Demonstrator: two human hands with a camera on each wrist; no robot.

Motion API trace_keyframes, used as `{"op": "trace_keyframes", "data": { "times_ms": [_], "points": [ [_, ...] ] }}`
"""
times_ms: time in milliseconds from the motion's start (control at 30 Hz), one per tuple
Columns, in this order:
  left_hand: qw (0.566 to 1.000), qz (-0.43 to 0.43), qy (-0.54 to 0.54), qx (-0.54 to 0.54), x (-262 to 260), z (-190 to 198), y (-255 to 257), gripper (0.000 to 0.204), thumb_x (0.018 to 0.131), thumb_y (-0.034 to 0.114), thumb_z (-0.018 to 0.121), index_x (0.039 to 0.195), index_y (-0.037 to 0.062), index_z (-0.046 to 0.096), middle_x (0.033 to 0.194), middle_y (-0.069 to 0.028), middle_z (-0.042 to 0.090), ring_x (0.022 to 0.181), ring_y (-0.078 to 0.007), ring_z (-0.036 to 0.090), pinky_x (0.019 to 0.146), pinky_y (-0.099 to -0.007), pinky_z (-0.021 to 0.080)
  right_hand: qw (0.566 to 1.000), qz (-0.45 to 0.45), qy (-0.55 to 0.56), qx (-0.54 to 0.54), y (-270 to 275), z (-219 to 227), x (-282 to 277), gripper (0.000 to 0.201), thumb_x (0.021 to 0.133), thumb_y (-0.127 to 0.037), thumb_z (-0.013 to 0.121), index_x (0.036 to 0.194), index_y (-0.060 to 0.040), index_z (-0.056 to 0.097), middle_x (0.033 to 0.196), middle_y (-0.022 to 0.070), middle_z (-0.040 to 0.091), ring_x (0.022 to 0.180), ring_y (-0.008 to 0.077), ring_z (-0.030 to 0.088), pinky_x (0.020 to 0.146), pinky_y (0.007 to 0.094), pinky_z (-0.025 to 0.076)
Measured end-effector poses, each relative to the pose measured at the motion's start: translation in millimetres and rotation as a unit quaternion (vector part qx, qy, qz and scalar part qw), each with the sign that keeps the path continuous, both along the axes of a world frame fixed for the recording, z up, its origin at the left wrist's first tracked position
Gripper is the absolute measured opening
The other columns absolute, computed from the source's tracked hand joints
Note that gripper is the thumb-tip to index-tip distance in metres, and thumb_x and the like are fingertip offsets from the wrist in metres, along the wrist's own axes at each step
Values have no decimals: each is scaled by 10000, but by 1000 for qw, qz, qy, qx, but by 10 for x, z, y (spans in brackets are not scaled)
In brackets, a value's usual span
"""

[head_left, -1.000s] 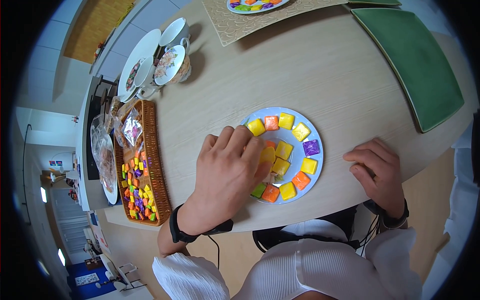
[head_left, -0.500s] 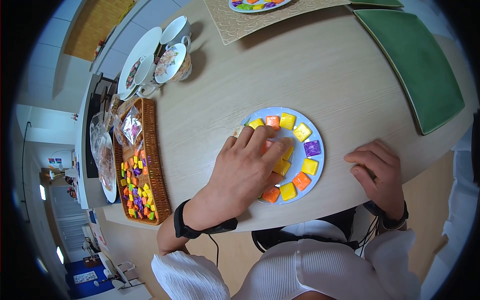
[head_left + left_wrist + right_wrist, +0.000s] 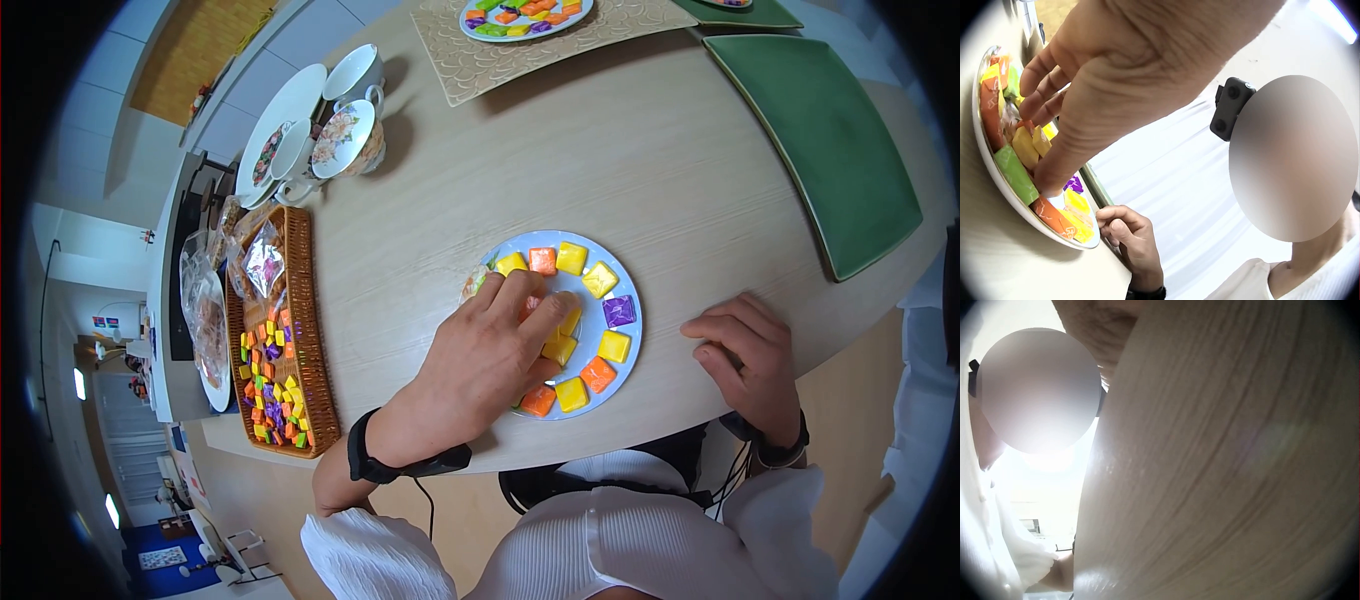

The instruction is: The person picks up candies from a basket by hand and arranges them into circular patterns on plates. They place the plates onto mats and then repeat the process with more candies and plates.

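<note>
A round plate (image 3: pixel 631 365) carries wrapped square pieces around its rim, among them a purple piece (image 3: pixel 619 311), a yellow piece (image 3: pixel 571 394) and an orange piece (image 3: pixel 598 375). The left hand (image 3: pixel 470 360) reaches over the plate's middle, fingers bent down among the inner pieces. The left wrist view shows the thumb low beside a green piece (image 3: pixel 1016 175), and the other fingers spread above two yellow pieces (image 3: pixel 1025 149); no firm grip shows. To the right of the plate, the right hand (image 3: pixel 745 360) rests loosely curled at the table edge, holding nothing.
A wicker basket (image 3: pixel 318 380) of small coloured pieces stands at the left, below cups (image 3: pixel 345 140) and a white plate (image 3: pixel 262 125). At the back lies a textured tray (image 3: pixel 450 70) bearing another plate of pieces. A green plate (image 3: pixel 830 150) lies at the right.
The left hand has shifted right over the plate, its fingers now lower among the inner pieces. The right hand stays where it was. The head view has tilted slightly, showing more of the far plate.
</note>
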State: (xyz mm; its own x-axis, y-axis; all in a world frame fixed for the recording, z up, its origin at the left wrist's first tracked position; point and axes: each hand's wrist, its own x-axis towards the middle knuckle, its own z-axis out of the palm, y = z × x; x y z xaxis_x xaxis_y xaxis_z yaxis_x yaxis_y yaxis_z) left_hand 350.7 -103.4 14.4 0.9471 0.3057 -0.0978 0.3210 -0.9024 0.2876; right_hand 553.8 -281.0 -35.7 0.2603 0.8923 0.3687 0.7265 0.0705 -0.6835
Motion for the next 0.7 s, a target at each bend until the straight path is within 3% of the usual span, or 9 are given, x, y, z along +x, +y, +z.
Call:
{"op": "trace_keyframes", "data": {
  "times_ms": [400,500,600,700],
  "points": [
    [999,10,-26,-28,-56,33,-3,499,716,143,748,1164,126,531,1121,-100,500,1031,-291,537,811,-377,531,1000,0,-1,2,6,2,-14,202,680,15,682,871,-47,663,800,79,636,723,246,586,631,337,481],
    [997,53,-47,-40,-134,116,36,497,712,134,766,1174,124,585,1169,-125,521,988,-284,583,812,-370,527,1000,-18,-5,-14,-35,40,-30,188,688,10,658,872,-31,658,803,88,634,724,266,579,641,348,479],
    [991,58,-115,-32,-275,43,83,413,746,156,736,1130,98,596,1168,-134,521,955,-290,591,783,-369,530,1000,-8,-5,-20,-39,43,-40,172,708,3,613,877,2,642,798,123,619,727,299,567,641,358,470],
    [984,101,-147,8,-472,58,148,325,788,173,691,1080,75,587,1098,-132,536,948,-290,583,776,-362,520,999,0,34,-17,-88,-22,-68,147,744,-6,583,882,15,630,816,141,602,736,281,568,631,333,454]
  ]
}}
